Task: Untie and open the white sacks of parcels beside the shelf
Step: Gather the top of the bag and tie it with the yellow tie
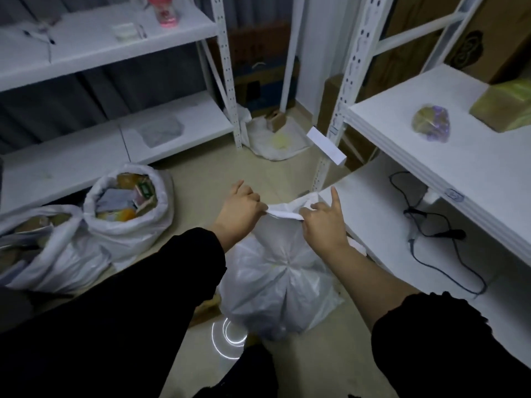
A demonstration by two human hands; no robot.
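The left hand (240, 209) is pinching the bunched top of the white sack (275, 282); the right hand (324, 222) is gripping it too, forefinger sticking up. The sack is sitting on the floor (201, 173) just beside the shelf (382, 225) front edge, with two opened sacks (132, 228) further left.

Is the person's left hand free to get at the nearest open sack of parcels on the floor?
Likely yes, once it lets go: the left hand pinches the top of the tied sack, but only bare floor lies between it and the open sack.
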